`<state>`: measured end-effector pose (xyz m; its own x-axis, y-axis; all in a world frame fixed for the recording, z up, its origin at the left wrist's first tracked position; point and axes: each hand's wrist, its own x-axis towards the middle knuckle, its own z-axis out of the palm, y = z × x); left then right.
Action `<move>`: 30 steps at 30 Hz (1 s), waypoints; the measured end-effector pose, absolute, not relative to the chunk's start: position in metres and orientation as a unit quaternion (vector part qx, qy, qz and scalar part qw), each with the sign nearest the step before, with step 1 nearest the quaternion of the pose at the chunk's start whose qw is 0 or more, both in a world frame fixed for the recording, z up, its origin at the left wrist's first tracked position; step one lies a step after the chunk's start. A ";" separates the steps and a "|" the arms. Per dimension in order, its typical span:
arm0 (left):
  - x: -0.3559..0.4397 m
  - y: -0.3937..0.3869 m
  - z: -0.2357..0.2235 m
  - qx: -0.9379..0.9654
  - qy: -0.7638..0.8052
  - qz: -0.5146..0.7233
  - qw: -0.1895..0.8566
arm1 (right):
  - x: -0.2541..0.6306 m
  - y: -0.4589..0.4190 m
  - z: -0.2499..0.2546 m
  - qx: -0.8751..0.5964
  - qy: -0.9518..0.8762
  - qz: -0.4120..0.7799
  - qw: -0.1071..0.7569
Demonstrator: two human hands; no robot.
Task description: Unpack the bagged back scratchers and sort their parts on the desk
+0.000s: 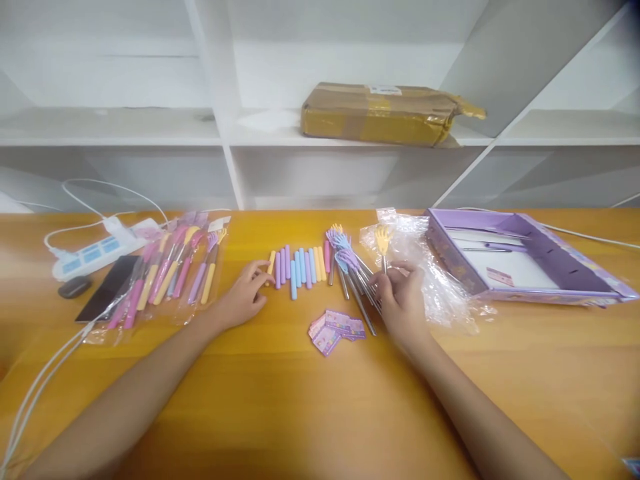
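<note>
My right hand [404, 303] pinches the metal rod of a back scratcher, its yellow hand-shaped head [383, 239] pointing up. Beside it lies a pile of back scratcher rods [356, 275] with purple and blue hand heads. My left hand [245, 293] has its fingers curved but apart, the fingertips at a yellow handle tube [271, 263] on the left end of a row. That row holds purple tubes [282, 264], blue tubes [300, 267], more yellow ones and a pink tube [327, 256]. Small printed cards [340, 328] lie in front.
Bagged back scratchers [170, 263] lie left, near a dark phone-like slab [107, 290], a black case [75, 287] and a power strip [100, 252] with white cables. Right are crumpled plastic bags [443, 287] and a purple box [590, 293]. A taped parcel [375, 120] sits on the shelf.
</note>
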<state>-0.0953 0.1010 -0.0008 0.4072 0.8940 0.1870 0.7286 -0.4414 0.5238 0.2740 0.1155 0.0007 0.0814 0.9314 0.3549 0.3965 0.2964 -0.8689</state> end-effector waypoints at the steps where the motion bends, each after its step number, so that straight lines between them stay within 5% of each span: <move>1: -0.095 0.100 0.000 0.819 0.491 0.230 0.189 | 0.275 0.114 0.002 -0.531 -0.634 0.244 0.507; 14: -0.096 0.103 -0.002 0.826 0.507 0.216 0.122 | 0.285 0.120 0.000 -0.558 -0.755 -0.001 0.345; 20: -0.094 0.105 -0.002 0.804 0.538 0.227 0.110 | 0.286 0.121 -0.011 -0.572 -0.772 -0.022 0.276; 30: -0.095 0.106 -0.005 0.799 0.548 0.228 0.093 | 0.287 0.121 -0.007 -0.572 -0.766 0.025 0.294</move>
<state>-0.0946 0.1059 -0.0053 0.2954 0.9189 0.2614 0.8338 -0.3816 0.3990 0.2873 0.1213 -0.0074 -0.1733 0.8902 0.4214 0.8607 0.3449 -0.3745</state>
